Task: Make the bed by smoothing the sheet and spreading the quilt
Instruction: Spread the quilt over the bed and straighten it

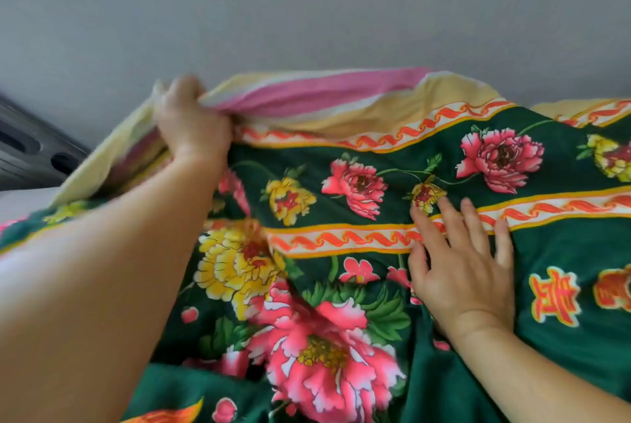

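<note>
A dark green quilt printed with pink and yellow peonies and orange wavy bands fills the lower part of the head view. Its far edge, with a pale yellow and pink striped lining, is lifted and folded toward me. My left hand grips that raised edge at the upper left, fingers curled round the cloth. Flat on the quilt at the right lies my right hand, fingers spread straight across an orange band. The sheet under the quilt is hidden.
A plain grey wall rises directly behind the bed. At the far left a dark grey slotted bed frame rail shows, with a strip of pale surface below it.
</note>
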`<action>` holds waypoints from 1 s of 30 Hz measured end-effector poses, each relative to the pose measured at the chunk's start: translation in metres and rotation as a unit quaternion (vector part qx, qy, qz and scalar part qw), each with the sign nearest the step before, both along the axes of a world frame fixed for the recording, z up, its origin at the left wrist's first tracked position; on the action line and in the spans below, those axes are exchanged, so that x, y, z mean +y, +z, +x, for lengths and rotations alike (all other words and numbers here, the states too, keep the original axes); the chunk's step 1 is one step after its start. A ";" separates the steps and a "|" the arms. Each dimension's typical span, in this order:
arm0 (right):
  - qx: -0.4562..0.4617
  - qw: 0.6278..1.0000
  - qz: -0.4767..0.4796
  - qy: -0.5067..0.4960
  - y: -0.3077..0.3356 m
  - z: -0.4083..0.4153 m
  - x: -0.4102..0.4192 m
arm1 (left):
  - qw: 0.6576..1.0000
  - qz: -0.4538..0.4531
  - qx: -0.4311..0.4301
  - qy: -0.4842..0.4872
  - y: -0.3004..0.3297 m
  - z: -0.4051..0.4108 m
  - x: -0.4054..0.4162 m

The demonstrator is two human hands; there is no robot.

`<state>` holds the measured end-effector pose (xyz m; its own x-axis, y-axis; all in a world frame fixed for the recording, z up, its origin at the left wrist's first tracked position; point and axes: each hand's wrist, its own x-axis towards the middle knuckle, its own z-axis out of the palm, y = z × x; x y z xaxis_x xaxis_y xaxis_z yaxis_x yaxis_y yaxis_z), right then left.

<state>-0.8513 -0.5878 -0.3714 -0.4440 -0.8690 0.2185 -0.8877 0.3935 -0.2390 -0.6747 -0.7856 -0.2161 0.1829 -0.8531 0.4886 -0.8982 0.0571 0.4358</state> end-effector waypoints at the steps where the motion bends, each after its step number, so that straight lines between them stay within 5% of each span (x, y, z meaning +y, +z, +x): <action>1: 0.000 1.000 0.003 -0.002 0.000 0.000 -0.001 | 0.999 -0.009 -0.019 -0.044 0.014 -0.017 -0.015; 6: 0.009 1.000 -0.014 -0.006 0.000 0.004 -0.003 | 0.991 0.060 -0.086 -0.082 0.000 -0.060 -0.058; 12: 0.031 0.999 -0.032 0.001 -0.007 -0.002 -0.006 | 0.922 0.367 -0.116 -0.043 -0.105 -0.035 -0.059; 14: 0.028 0.999 -0.038 -0.001 -0.009 -0.001 -0.007 | 0.916 0.370 -0.148 -0.042 -0.117 -0.031 -0.040; 19: 0.011 0.999 -0.045 -0.006 -0.009 -0.003 -0.007 | 0.941 0.328 -0.060 -0.052 -0.118 -0.031 0.031; 25: -0.057 0.998 0.008 0.021 0.004 -0.006 -0.001 | 0.868 0.473 -0.099 -0.112 -0.109 -0.055 0.180; 30: -0.153 0.951 0.196 0.185 0.028 -0.036 0.013 | 0.799 0.567 -0.129 -0.154 -0.086 -0.049 0.254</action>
